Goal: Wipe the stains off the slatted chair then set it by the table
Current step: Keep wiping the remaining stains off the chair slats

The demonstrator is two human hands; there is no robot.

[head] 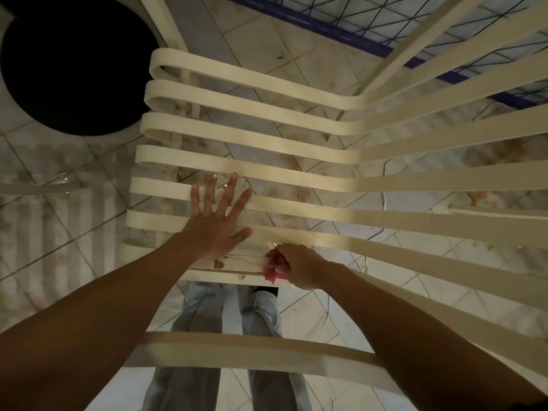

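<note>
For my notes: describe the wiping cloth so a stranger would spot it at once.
Start at the cream slatted chair filling the frame and follow its slats to the nearest ones. There the right hand grips a crumpled cloth against a slat. It is the only pink thing in view; the left hand beside it lies flat and holds nothing.

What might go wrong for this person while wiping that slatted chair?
The left hand lies flat across the slatted chair, so fingers may slip into a gap. The right hand grips a small pink cloth, which may smear the brown stains beside it rather than lift them. A thin cable on the floor might catch a foot when the chair is moved.
</note>
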